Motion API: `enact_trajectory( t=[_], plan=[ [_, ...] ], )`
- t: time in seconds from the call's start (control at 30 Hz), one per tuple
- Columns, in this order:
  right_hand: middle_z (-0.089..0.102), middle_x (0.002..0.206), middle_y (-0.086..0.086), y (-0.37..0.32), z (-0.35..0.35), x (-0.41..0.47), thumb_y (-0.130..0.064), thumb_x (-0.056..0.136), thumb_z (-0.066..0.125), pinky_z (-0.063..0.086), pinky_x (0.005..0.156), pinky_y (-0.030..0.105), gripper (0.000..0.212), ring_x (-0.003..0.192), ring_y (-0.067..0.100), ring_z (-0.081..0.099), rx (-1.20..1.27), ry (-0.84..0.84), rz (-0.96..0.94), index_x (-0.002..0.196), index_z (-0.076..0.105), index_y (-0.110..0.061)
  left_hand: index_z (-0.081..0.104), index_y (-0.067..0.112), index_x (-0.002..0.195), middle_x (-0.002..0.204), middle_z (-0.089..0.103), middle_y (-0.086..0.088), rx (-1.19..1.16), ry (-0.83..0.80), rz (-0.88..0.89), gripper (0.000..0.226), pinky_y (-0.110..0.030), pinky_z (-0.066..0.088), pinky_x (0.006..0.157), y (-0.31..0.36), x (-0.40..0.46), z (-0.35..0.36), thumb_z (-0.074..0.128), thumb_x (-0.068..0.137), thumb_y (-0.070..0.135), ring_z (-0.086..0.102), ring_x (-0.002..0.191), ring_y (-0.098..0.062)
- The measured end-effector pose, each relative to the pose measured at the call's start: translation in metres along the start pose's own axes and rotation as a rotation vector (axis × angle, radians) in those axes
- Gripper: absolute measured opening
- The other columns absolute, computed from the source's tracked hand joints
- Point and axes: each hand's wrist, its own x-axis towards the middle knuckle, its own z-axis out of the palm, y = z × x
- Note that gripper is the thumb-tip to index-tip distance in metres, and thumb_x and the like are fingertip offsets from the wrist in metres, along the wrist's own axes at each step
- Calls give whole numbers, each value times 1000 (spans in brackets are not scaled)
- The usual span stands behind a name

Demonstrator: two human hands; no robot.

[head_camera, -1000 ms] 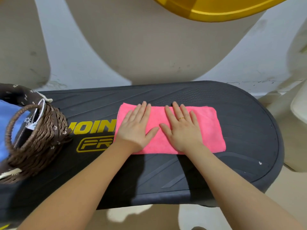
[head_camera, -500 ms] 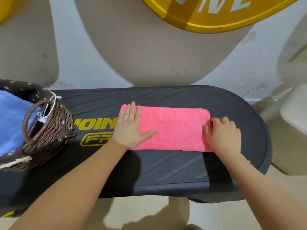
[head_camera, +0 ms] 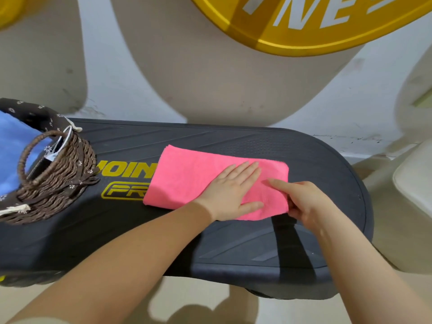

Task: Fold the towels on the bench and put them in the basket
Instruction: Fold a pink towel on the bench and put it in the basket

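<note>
left hand [head_camera: 230, 195]: flat, fingers straight, pressing pink towel [head_camera: 191, 178] mid-frame on tabletop [head_camera: 327, 174]; right hand [head_camera: 304, 199]: pinching towel's right edge, thumb on top

a yellow disc [head_camera: 304, 26] with white lettering hangs at the top, overlapping a pale wall [head_camera: 131, 90] marked with large beige shapes. below and to the right of the disc stands a cream-coloured object [head_camera: 413, 183], only partly in view. beige floor [head_camera: 198, 300] lies lowest.
</note>
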Motion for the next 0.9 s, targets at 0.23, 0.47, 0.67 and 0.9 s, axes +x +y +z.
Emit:
enact_trajectory(
  t=[0.23,0.47,0.67,0.9],
  plan=[
    [63,92,17,1,6,9,-14,84,65,49,76,44,13,84,28,57,-139,93,-129,85,59,-3,-7,16,148,157,-13,0,49,-74,-25,94,-32,-12,115,1,1,3,31,83,72,-14,144,-14],
    [67,88,24,1,8,6,-11,76,74,58,69,46,21,80,37,66,-155,193,-125,84,64,5,-4,17,149,158,-8,1,10,-21,-38,91,-28,-14,112,-3,-1,7,-10,72,65,-10,145,-13],
    [35,55,3,-3,-2,-4,-27,76,76,24,26,12,40,46,14,32,-231,107,-6,63,44,-6,-3,20,149,158,-8,3,8,-31,-52,90,-30,-13,114,-2,0,8,-2,75,71,-10,145,-12],
    [64,91,10,2,12,-10,-5,83,60,49,63,32,20,72,22,60,-197,-38,-265,100,58,-13,0,24,149,158,-6,4,-139,-88,-42,82,-31,-9,117,-5,0,0,41,87,58,-7,145,-12]
  ],
)
